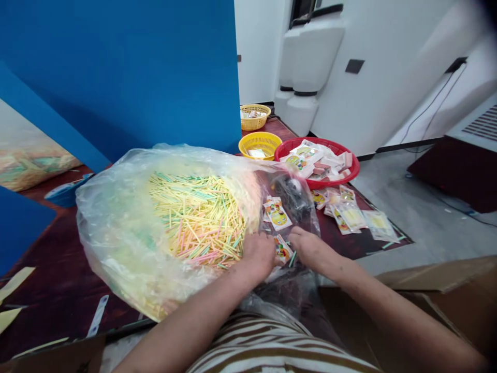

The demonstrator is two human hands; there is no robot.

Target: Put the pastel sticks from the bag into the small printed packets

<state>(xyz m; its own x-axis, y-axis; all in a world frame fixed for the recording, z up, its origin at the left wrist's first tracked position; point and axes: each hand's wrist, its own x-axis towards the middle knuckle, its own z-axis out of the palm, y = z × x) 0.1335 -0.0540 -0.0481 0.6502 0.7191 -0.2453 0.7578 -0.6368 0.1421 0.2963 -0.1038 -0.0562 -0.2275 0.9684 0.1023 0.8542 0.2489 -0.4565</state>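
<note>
Left hand [261, 254]: curling its fingers beside a small, flat, colour-printed plastic packet [283, 249]; whether they are gripping it, I cannot tell.
Right hand [306, 247]: bending its fingers inward near the packet's other side; their grip is also hiding from view.
Printed packet: lying between the hands, probably so that both are reaching it without stretching.
Short green sticks [292, 259]: lying just beside the packet, near the right hand.
Big, clear, crumpled plastic bag [112, 228]: spreading wide open, its slack walls seemingly keeping the thin pastel sticks [202, 217] together and within reach of the left hand.
Flat clear-and-printed packets [351, 215]: lying loosely on the dark red tabletop [62, 264], right of the bag.
Round red plastic basket [355, 171]: holding heaped white packets, its rim apparently stopping them from sliding.
Two round yellow plastic baskets [260, 139]: standing behind, holding fewer pieces.
</note>
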